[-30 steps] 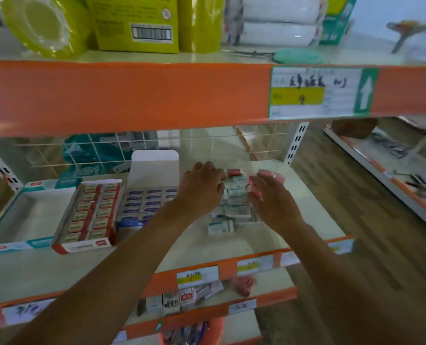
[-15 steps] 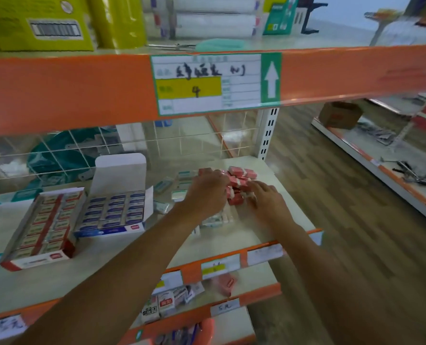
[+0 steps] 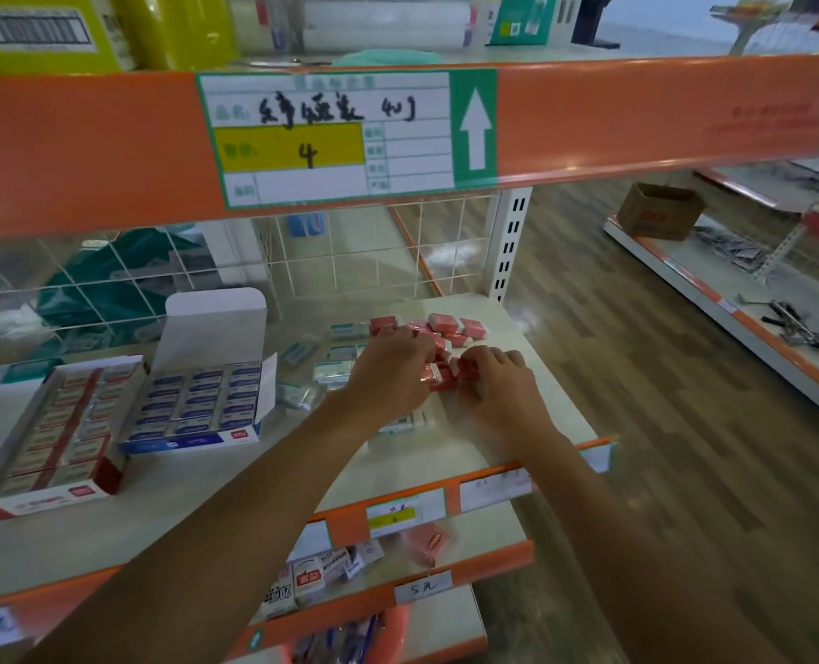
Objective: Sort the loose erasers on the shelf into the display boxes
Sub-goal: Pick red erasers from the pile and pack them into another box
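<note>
On the middle shelf (image 3: 445, 452), head view, we saw both hands down in the loose pile of red erasers (image 3: 445, 328) near the right end. The left hand (image 3: 388, 371) curled over some of them, and the right hand (image 3: 503, 390) gripped a few from the other side. Green-white erasers (image 3: 330, 371) lay scattered just left of the pile. The blue display box (image 3: 196, 400) and red display box (image 3: 53, 443) sat further left, both looking well filled. We judged the sort early, with most loose stock unboxed.
</note>
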`<state>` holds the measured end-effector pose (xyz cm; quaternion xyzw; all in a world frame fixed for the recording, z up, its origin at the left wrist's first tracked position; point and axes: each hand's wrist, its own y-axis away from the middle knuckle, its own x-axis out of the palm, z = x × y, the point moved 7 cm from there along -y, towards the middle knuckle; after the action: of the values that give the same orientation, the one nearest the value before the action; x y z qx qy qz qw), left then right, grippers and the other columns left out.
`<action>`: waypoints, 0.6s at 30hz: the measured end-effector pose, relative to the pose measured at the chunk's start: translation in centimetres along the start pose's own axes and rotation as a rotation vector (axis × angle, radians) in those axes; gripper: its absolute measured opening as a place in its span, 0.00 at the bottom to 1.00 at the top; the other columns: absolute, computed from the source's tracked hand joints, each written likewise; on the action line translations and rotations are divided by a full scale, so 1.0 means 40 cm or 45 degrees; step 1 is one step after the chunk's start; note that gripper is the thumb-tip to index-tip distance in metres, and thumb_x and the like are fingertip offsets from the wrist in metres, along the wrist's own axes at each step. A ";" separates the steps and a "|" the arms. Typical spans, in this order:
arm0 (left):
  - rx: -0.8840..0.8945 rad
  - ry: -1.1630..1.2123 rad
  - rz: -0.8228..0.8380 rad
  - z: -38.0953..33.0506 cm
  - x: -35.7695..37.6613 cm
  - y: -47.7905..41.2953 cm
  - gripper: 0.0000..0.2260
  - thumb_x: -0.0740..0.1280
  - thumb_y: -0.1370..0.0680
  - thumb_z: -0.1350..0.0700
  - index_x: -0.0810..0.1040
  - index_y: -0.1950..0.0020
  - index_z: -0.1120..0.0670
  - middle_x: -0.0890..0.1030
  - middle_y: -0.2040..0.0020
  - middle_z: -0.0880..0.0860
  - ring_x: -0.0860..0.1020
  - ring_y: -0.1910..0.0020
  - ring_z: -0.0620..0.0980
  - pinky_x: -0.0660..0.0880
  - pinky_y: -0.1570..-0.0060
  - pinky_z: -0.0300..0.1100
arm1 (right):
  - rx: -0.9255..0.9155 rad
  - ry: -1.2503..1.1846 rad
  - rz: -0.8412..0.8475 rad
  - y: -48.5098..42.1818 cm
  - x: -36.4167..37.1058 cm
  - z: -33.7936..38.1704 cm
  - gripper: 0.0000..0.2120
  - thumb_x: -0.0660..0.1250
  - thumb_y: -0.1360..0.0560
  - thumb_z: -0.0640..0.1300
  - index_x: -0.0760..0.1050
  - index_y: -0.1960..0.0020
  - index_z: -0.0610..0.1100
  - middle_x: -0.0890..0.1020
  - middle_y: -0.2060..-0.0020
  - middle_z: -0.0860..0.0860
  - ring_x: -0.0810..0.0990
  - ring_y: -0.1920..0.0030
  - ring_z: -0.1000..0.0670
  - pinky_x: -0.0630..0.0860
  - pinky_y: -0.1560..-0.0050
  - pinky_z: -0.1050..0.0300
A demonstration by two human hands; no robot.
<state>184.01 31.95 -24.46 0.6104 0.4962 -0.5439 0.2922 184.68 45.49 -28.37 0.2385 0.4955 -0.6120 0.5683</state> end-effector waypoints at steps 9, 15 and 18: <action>-0.079 0.116 -0.034 0.027 -0.033 0.022 0.13 0.68 0.28 0.54 0.79 0.46 0.57 0.76 0.52 0.56 0.73 0.55 0.51 0.70 0.55 0.39 | 0.018 -0.050 -0.104 -0.004 -0.029 0.001 0.16 0.73 0.29 0.43 0.78 0.42 0.44 0.81 0.49 0.47 0.74 0.49 0.43 0.73 0.51 0.50; -0.060 0.186 -0.096 0.043 -0.075 0.043 0.16 0.70 0.29 0.53 0.77 0.43 0.56 0.74 0.50 0.54 0.71 0.52 0.49 0.68 0.53 0.38 | -0.013 -0.162 -0.138 -0.001 -0.044 0.063 0.14 0.72 0.29 0.43 0.77 0.44 0.46 0.79 0.48 0.50 0.72 0.49 0.48 0.74 0.51 0.53; -0.075 0.210 -0.117 0.063 -0.086 0.055 0.16 0.71 0.29 0.51 0.76 0.44 0.54 0.75 0.50 0.52 0.72 0.52 0.48 0.69 0.53 0.38 | -0.010 -0.239 -0.139 -0.011 -0.053 0.108 0.15 0.74 0.29 0.44 0.75 0.44 0.47 0.75 0.44 0.51 0.72 0.49 0.53 0.74 0.51 0.60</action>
<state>185.37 27.95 -22.18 0.6209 0.5618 -0.4897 0.2430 185.95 42.62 -24.69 0.1507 0.4547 -0.6597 0.5790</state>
